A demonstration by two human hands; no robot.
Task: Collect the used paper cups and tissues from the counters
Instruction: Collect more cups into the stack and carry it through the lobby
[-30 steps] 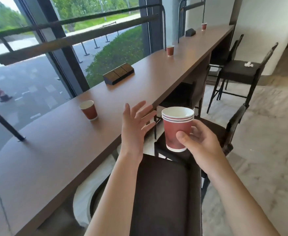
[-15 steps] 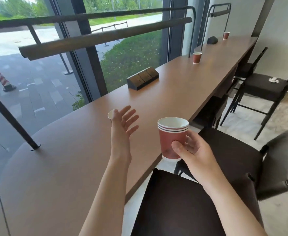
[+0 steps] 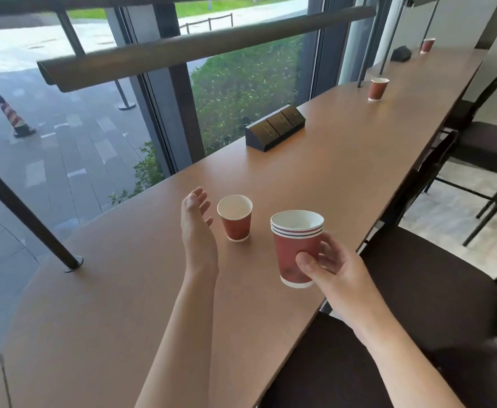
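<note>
red cup (image 3: 236,217) upright near the counter (image 3: 344,160) edge, mouth up, bare wood all around it, left hand (image 3: 196,222) spread just beside it, not touching, right hand (image 3: 334,267) gripping a cup stack (image 3: 295,245) over the edge

no readable text, labels or signs

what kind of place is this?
Likely a cafe or office lounge: a long window-side counter with high chairs, a built-in socket box, and used paper cups spaced along it.
</note>
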